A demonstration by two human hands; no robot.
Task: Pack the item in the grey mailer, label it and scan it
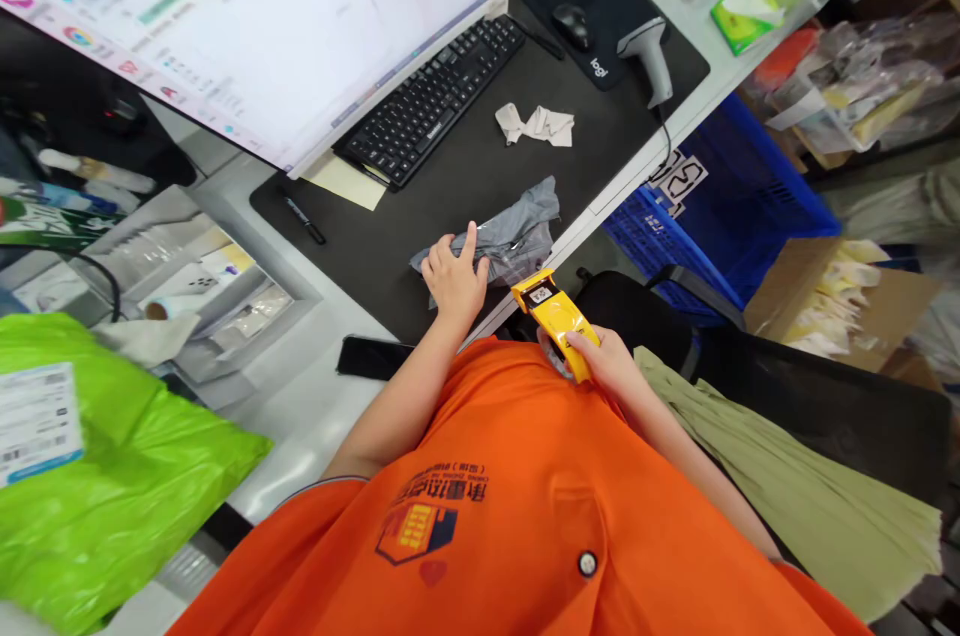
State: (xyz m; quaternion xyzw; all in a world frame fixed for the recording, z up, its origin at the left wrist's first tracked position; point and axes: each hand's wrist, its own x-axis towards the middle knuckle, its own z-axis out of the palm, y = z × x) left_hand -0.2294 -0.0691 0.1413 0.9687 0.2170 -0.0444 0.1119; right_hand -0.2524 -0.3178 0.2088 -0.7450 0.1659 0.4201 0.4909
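Head view: gripping a yellow tape dispenser (559, 311) in the right hand (611, 363); resting the left hand (456, 284), spread and clasping nothing, on a grey plastic parcel (517, 224) atop the worktop (322, 306). Probably light, soft, slippery under that palm; best grasped across its middle.

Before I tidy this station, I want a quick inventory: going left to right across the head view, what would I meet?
Bright green bag, black pen, black phone, left hand on the grey package, yellow tape dispenser held in the right hand, handheld scanner, open cardboard box.
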